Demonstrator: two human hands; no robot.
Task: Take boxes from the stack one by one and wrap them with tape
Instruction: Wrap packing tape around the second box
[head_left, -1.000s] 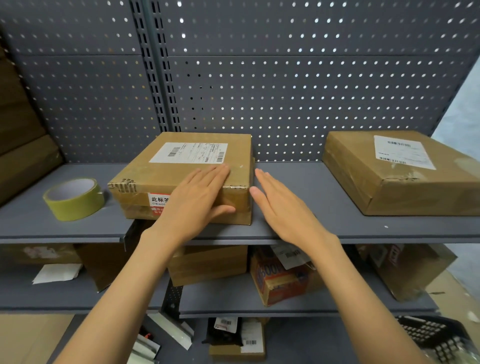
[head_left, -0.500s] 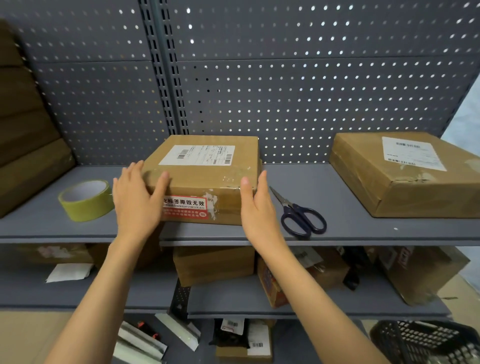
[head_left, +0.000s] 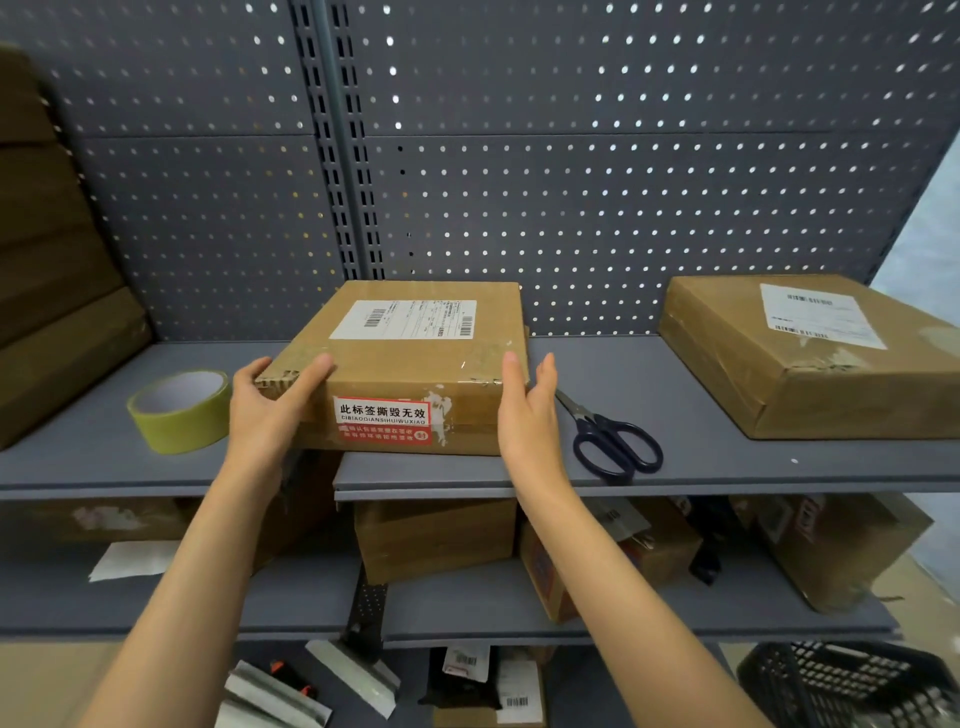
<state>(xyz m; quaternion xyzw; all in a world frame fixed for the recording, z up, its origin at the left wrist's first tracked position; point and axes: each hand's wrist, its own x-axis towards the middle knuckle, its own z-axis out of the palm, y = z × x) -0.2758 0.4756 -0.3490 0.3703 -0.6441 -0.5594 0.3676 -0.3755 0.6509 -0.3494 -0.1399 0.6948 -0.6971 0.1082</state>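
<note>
Cardboard box (head_left: 415, 364) sits flat on the grey shelf (head_left: 675, 462), near its front edge and in front of the pegboard back panel (head_left: 571, 156), with a white shipping label (head_left: 405, 319) on top and a red-and-white sticker (head_left: 383, 420) on its near side. Left hand (head_left: 270, 410) holds the box's near left corner, thumb across the top edge and fingers (head_left: 244, 379) curled round the left side. Right hand (head_left: 524, 410) stands edge-up against the box's right side, fingers straight and held together, thumb touching the near right corner. A roll of yellowish tape (head_left: 179, 410) lies on the shelf just left of the left hand. Dark-handled scissors (head_left: 613, 441) lie just right of the right hand. A second cardboard box (head_left: 810, 353) rests further right on the same shelf, well apart. More brown boxes (head_left: 47, 291) are stacked at the far left.
</note>
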